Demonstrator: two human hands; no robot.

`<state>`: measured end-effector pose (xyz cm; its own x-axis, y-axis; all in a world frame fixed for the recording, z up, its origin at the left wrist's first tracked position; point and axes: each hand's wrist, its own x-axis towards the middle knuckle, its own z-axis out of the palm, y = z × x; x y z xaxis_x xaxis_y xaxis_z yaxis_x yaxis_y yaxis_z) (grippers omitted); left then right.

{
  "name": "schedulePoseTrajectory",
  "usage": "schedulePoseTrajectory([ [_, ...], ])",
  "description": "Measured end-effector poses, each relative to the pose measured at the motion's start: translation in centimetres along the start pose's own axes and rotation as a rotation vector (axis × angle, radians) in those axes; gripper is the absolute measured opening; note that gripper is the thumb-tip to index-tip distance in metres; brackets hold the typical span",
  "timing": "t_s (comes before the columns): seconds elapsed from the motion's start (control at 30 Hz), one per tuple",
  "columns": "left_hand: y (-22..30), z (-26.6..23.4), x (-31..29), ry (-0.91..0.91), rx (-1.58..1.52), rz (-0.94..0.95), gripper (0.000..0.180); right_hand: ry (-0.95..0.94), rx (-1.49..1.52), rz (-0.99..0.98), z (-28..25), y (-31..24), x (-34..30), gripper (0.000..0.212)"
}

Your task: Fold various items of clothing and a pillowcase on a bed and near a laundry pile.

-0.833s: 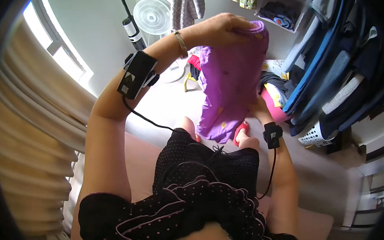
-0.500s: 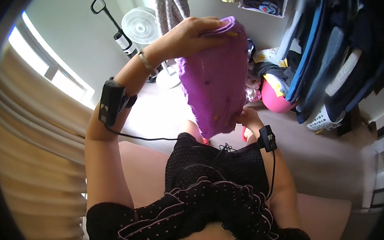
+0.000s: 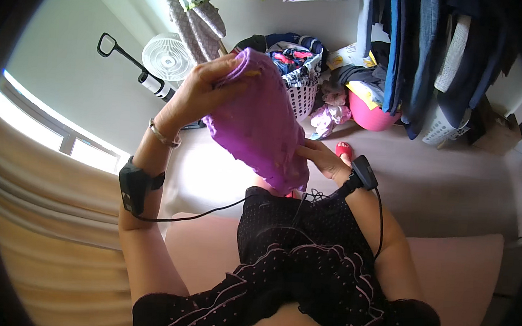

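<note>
A folded piece of purple cloth (image 3: 254, 124), with a wavy edge and faint small marks, hangs tilted in front of me above my lap. Whether it is a garment or a cover, I cannot tell. My left hand (image 3: 202, 93) grips its upper end, thumb and fingers closed on the fabric. Lower down, the fingers of my right hand (image 3: 324, 159) pinch its right edge. Some fingertips of both hands are hidden by the cloth.
Beyond the cloth stand a white laundry basket (image 3: 302, 97) full of clothes and a pink tub (image 3: 374, 113) with clothes. Trousers (image 3: 423, 59) hang at the right. A white fan (image 3: 167, 57) stands far left, near a curtain (image 3: 55, 210). I sit on a pink surface (image 3: 451, 270).
Both hands and the purple cloth have moved left; the left hand is lower and the cloth leans more. My view has shifted, bringing the laundry basket into sight.
</note>
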<state>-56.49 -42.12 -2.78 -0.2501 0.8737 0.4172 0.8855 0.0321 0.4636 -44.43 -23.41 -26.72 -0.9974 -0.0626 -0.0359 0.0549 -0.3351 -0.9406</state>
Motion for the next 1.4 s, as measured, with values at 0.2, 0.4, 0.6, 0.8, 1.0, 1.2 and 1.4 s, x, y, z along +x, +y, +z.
schedulePoseTrajectory([
  [0.2, -1.2, -1.0, -1.7, -0.018, -0.001, -0.044, 0.030, 0.257, 0.158, -0.095, -2.5, -1.6, 0.2, 0.032],
  [0.4, -2.0, -2.5, -2.5, -0.158, 0.061, -0.219, 0.034, 0.440, -0.356, -0.155, -6.2, -3.1, -1.3, 0.023],
  [0.6, -5.1, -2.9, -4.1, -0.104, -0.620, -0.237, 0.045, 0.383, -0.198, -0.247, -4.3, -6.3, -2.7, 0.021],
  [0.8, -8.0, 9.6, -5.1, 0.615, -1.716, -0.409, 0.051, 0.280, 0.193, -0.356, -1.7, -7.8, -0.9, 0.025],
  [1.0, -9.5, 16.5, -7.8, 0.252, -1.898, -0.504, 0.059, 0.221, 0.339, -0.313, -3.6, -6.6, -0.3, 0.030],
  [1.2, -9.8, 17.1, -9.9, 0.069, -1.413, -0.742, 0.044, 0.248, 0.000, -0.285, -5.4, -4.8, -1.0, 0.032],
  [1.4, -11.0, 19.0, -10.8, 0.352, -1.051, -0.992, 0.049, 0.470, -0.164, -0.209, -6.0, -4.6, -1.5, 0.033],
])
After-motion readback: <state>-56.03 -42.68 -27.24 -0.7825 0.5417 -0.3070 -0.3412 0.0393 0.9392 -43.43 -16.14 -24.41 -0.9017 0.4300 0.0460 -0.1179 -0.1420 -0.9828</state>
